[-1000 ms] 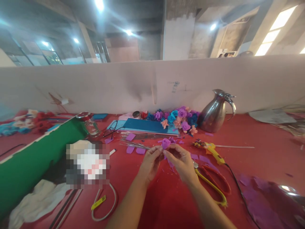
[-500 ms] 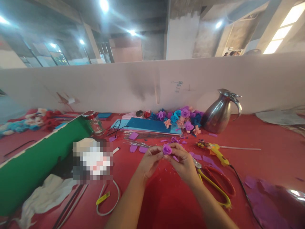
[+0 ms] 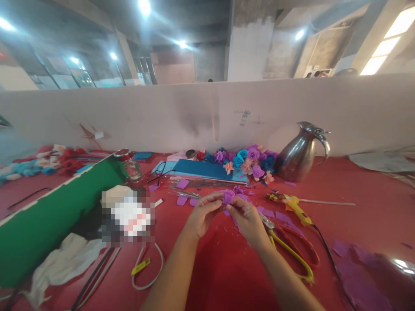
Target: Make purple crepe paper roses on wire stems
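Observation:
A small purple paper rose (image 3: 228,197) is pinched between my two hands above the red table (image 3: 220,276). My left hand (image 3: 205,212) grips it from the left, fingers closed against the petals. From the right, my right hand (image 3: 247,218) holds it low down with thumb and fingertips. Purple petal pieces (image 3: 182,200) lie behind and beside the hands. Pliers with red and yellow handles (image 3: 293,252) rest right of my right hand, and a yellow glue gun (image 3: 296,208) with a clear glue stick lies beyond them.
Behind the hands are a blue sheet stack (image 3: 204,168) with glasses, and a heap of blue, purple and peach paper flowers (image 3: 253,160). A steel jug (image 3: 296,153) stands back right. On the left are a glass jar (image 3: 131,167), a green partition (image 3: 55,220) and a cable loop (image 3: 162,259).
The rose has tipped from facing me to a more upright, side-on pose and risen slightly. My right fingers have shifted from its top to its lower side.

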Action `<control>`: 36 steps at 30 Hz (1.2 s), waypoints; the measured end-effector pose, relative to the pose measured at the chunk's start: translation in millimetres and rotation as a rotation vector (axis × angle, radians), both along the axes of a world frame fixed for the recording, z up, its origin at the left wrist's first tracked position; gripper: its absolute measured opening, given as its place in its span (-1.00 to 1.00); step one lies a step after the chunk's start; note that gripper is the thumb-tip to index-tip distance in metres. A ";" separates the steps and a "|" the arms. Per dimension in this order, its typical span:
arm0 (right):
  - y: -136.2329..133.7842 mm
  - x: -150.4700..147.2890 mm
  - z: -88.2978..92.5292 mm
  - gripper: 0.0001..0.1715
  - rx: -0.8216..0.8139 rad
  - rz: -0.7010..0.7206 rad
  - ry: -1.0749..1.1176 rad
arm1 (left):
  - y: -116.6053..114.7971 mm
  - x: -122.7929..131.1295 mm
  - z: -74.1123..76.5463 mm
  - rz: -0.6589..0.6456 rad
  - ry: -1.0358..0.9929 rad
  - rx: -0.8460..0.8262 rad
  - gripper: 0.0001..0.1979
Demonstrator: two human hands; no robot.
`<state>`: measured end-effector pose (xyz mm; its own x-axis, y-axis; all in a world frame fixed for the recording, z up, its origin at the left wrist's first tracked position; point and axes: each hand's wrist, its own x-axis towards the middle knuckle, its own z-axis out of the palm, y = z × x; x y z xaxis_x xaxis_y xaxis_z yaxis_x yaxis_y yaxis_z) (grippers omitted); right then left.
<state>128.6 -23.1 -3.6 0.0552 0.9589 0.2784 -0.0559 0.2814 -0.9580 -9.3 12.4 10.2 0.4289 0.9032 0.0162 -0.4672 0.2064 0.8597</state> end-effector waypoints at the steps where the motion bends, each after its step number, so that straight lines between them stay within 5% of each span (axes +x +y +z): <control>1: 0.4 -0.1 -0.8 -0.79 -0.001 -0.003 -0.016 | -0.1 -0.1 0.4 -0.007 0.008 0.009 -0.76; 8: -0.9 -2.4 1.4 -0.76 0.043 -0.098 -0.141 | 2.6 1.9 -6.8 0.116 0.089 0.097 -0.82; 14: 0.4 -4.6 -4.9 -0.78 0.016 -0.053 -0.126 | 5.1 -0.2 -17.0 0.065 0.063 0.068 -0.83; 27: -4.0 -4.5 -10.4 -0.79 0.161 -0.398 -0.474 | -2.7 11.2 -8.1 0.348 0.453 0.307 -0.85; 36: -2.5 -6.9 -14.8 -0.76 0.177 -0.415 -0.434 | -7.8 13.1 -7.1 0.357 0.535 0.417 -0.83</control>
